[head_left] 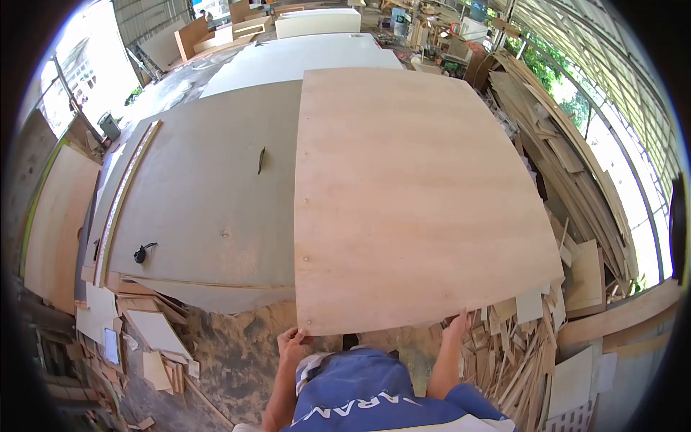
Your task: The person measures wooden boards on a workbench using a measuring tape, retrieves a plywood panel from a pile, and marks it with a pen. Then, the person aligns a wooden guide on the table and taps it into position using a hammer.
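A large pale plywood panel [425,194] lies over the right part of a grey-brown board [209,180]. My left hand [291,345] holds the panel's near left corner, fingers closed at its edge. Farther right, my right hand [456,327] is at the near edge of the same panel, its fingers partly hidden by the edge. Small marks run down the panel's left side. On the grey-brown board rest a small black object [144,252] with a strap and a thin dark item [261,160]. A long straight strip [129,194] lies along the board's left side.
Wood offcuts [504,360] are heaped at the lower right, and more scraps [162,338] lie at the lower left. Long boards [568,165] lean along the right. Behind the panel are a white sheet [288,57] and a white box-like piece [317,23].
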